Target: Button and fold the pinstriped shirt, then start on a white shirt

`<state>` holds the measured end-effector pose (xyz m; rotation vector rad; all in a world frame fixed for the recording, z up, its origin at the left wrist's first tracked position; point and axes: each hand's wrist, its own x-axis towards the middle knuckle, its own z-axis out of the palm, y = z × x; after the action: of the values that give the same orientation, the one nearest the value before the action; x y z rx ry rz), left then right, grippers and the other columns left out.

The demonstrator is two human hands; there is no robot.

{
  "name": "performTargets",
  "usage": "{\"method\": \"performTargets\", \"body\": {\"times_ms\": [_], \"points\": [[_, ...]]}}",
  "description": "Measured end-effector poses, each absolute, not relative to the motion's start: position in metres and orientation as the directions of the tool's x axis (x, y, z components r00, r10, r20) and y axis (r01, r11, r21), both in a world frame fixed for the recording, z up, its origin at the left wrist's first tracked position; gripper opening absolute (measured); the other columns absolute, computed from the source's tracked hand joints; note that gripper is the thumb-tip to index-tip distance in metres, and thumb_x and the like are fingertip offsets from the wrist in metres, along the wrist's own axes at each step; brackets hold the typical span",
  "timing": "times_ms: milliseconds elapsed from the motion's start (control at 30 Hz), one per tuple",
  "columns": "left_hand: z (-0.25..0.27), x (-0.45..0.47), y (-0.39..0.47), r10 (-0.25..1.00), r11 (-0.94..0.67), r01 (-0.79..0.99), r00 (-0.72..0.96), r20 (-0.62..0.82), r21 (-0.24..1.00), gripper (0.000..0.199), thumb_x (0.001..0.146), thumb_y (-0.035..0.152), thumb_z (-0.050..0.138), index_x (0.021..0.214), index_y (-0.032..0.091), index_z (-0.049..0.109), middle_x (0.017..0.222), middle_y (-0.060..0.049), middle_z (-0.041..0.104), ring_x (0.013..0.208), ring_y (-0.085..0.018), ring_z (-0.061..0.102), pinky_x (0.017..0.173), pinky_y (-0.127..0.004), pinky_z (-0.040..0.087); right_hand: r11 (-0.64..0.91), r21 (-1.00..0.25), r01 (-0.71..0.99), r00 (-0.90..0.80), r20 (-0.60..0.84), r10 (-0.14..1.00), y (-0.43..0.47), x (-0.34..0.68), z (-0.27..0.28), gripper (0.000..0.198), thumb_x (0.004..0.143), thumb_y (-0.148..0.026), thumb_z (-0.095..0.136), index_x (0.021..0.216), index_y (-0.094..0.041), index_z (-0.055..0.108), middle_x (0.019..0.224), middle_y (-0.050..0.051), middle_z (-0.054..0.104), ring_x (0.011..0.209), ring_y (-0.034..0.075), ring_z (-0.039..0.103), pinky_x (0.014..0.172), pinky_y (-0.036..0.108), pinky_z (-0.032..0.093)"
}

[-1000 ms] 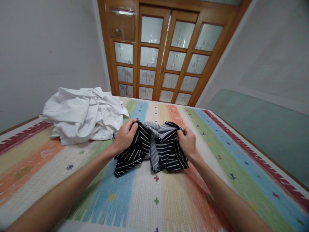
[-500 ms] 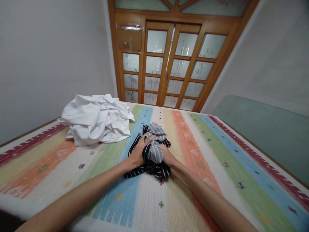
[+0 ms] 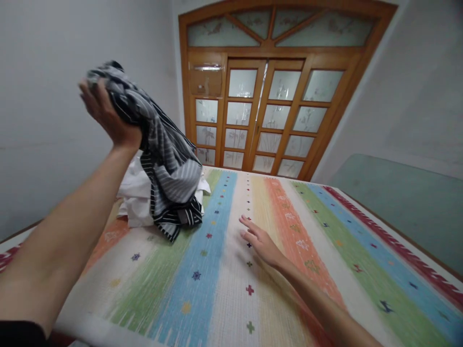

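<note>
High on the left, my left hand point(image 3: 108, 111) grips a black and grey striped piece of clothing point(image 3: 168, 154), which hangs down from it in loose folds. Its lower end dangles in front of a heap of white cloth point(image 3: 137, 202), hiding much of that heap. Over the middle of the striped cover point(image 3: 231, 270), my right hand point(image 3: 261, 242) holds nothing, its fingers stretched out and apart. Whether the right hand touches the cover I cannot tell. What kind of garment the striped cloth is does not show.
Wooden doors with frosted panes point(image 3: 249, 115) stand beyond the far end of the covered surface. A pale green board point(image 3: 401, 207) leans along the right wall. A grey wall point(image 3: 72, 38) rises close on the left.
My left hand has lifted the bunched striped cloth off the cover, up and to the left, and it has fallen open. My right hand has let go of it. The view has tilted up.
</note>
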<state>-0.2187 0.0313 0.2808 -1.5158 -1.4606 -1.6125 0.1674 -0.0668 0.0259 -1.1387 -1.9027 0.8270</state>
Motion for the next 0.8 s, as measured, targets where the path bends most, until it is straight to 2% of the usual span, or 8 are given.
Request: {"method": "performTargets", "body": {"times_ms": [100,167,267,333,367,467,633,800], "points": [[0.278,-0.233,0.031,0.225,-0.194,0.898,-0.352,0.909,0.396,0.061,0.095,0.026,0.048,0.145,0.005,0.022,0.156,-0.012,0.011,0.144,-0.029,0.004,0.117,-0.050,-0.004,0.416,-0.771,0.482,-0.351,0.266,0.898,-0.067,0.168,0.007,0.053,0.089,-0.050,0.052,0.134,-0.021,0.056,0.148,0.011,0.038,0.135,0.027,0.036,0.111,0.050,0.030],[0.250,-0.232,0.030,0.453,-0.199,0.958,-0.099,0.886,0.209,0.065,0.084,0.019,0.059,0.143,0.006,0.033,0.155,-0.011,0.017,0.141,-0.031,0.016,0.117,-0.048,0.009,0.438,-0.714,0.546,-0.373,0.262,0.890,-0.069,0.166,-0.004,0.050,0.090,-0.047,0.051,0.131,-0.020,0.059,0.146,0.012,0.040,0.134,0.027,0.038,0.112,0.051,0.029],[0.187,-0.224,0.031,0.861,-0.326,0.942,0.261,0.436,0.081,0.060,0.075,0.014,0.059,0.133,0.005,0.047,0.148,-0.015,0.038,0.134,-0.029,0.035,0.113,-0.045,0.025,0.513,-0.582,0.631,-0.433,0.285,0.855,-0.073,0.162,-0.016,0.047,0.090,-0.042,0.049,0.128,-0.017,0.061,0.144,0.013,0.043,0.135,0.028,0.037,0.113,0.053,0.027],[0.150,-0.220,0.032,0.910,-0.353,0.932,0.323,0.261,0.078,0.053,0.064,0.019,0.068,0.116,0.012,0.063,0.141,-0.014,0.050,0.130,-0.032,0.042,0.110,-0.049,0.027,0.571,-0.493,0.657,-0.478,0.313,0.821,-0.076,0.160,-0.021,0.046,0.091,-0.039,0.046,0.129,-0.017,0.060,0.143,0.013,0.044,0.135,0.029,0.036,0.113,0.053,0.027],[0.137,-0.219,0.032,0.912,-0.375,0.925,0.358,0.199,0.055,0.056,0.063,0.021,0.068,0.119,0.014,0.062,0.147,-0.015,0.042,0.135,-0.036,0.036,0.110,-0.056,0.023,0.592,-0.458,0.663,-0.494,0.326,0.806,-0.077,0.160,-0.022,0.046,0.092,-0.038,0.045,0.130,-0.017,0.060,0.143,0.012,0.045,0.135,0.029,0.036,0.112,0.053,0.028],[0.127,-0.224,0.017,0.867,-0.449,0.892,0.422,0.264,0.048,0.058,0.067,0.023,0.062,0.126,0.021,0.060,0.155,-0.011,0.029,0.141,-0.038,0.024,0.110,-0.063,0.015,0.628,-0.396,0.670,-0.517,0.358,0.778,-0.079,0.160,-0.024,0.044,0.094,-0.037,0.042,0.130,-0.019,0.060,0.142,0.010,0.047,0.134,0.028,0.038,0.111,0.052,0.031],[0.163,-0.258,-0.054,0.807,-0.500,0.826,0.337,0.484,0.258,0.033,0.076,0.030,0.054,0.101,0.022,0.073,0.123,-0.006,0.065,0.115,-0.024,0.057,0.105,-0.043,0.038,0.661,-0.346,0.666,-0.542,0.385,0.747,-0.075,0.163,-0.028,0.047,0.094,-0.041,0.039,0.127,-0.016,0.061,0.139,0.012,0.050,0.131,0.030,0.042,0.109,0.054,0.034],[0.160,-0.343,-0.159,0.835,-0.064,0.964,-0.090,0.543,0.259,0.031,0.077,0.037,0.052,0.096,0.021,0.072,0.100,-0.005,0.072,0.088,-0.020,0.064,0.091,-0.033,0.047,0.698,-0.293,0.654,-0.563,0.428,0.707,-0.066,0.168,-0.039,0.049,0.092,-0.045,0.038,0.124,-0.018,0.062,0.135,0.012,0.053,0.128,0.030,0.046,0.108,0.054,0.037]]}}
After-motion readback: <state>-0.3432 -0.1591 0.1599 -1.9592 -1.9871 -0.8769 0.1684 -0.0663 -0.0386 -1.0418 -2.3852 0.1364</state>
